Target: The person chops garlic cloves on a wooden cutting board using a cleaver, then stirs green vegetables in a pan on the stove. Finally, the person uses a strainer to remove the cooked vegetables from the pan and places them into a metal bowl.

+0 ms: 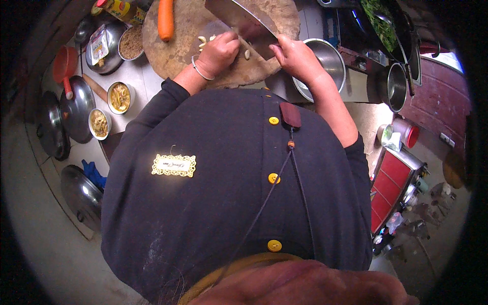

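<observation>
My right hand [295,55] grips the handle end of a wide-bladed cleaver [251,26], whose blade stands over a round wooden chopping board [167,61]. Close to the blade's left face, my left hand [219,53] rests on the board with its fingers curled; whether they hold a clove is hidden. A few peeled garlic cloves [202,39] lie just beyond that hand. One more garlic clove [247,54] sits between the left hand and the blade. A whole carrot [166,21] lies at the board's left side.
To the left are a bowl of brown crumbly food [130,44], two bowls of cooked food [120,98], metal lids [78,108] and a red plastic ladle [65,66]. A steel basin [328,63] stands right of the board, beyond it a wok of greens [381,28].
</observation>
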A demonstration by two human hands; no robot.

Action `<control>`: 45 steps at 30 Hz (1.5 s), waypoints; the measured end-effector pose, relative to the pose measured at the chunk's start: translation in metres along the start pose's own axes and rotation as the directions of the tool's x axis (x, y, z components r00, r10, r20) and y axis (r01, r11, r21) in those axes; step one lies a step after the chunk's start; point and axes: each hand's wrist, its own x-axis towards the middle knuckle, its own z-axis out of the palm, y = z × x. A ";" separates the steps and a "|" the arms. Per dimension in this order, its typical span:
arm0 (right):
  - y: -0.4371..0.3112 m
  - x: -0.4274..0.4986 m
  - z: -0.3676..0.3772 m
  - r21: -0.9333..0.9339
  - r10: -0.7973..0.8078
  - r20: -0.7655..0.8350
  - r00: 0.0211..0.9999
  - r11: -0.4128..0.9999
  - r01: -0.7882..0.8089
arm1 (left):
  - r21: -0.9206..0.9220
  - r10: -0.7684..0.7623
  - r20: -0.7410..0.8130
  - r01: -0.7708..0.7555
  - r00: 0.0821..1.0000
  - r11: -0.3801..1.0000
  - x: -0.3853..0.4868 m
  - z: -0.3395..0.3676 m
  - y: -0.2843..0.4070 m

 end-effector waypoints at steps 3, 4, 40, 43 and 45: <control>0.003 -0.001 0.000 0.010 -0.027 0.011 1.000 1.000 0.027 | 0.033 -0.025 0.032 0.024 0.999 0.999 -0.002 0.000 0.000; 0.004 -0.001 0.000 0.019 -0.034 0.010 0.999 0.999 0.034 | 0.022 -0.041 0.049 0.040 0.998 0.999 -0.003 0.000 0.000; 0.011 -0.016 0.009 0.221 0.076 -0.134 0.988 0.974 -0.045 | 0.015 -0.110 0.051 0.109 0.993 0.994 0.002 -0.021 0.020; 0.010 -0.017 0.009 0.250 0.097 -0.142 0.985 0.966 -0.059 | 0.058 -0.093 0.082 0.088 0.992 0.994 0.005 -0.017 0.028; 0.010 -0.017 0.008 0.253 0.086 -0.148 0.985 0.966 -0.046 | 0.028 -0.078 0.095 0.075 0.992 0.997 0.007 -0.011 0.031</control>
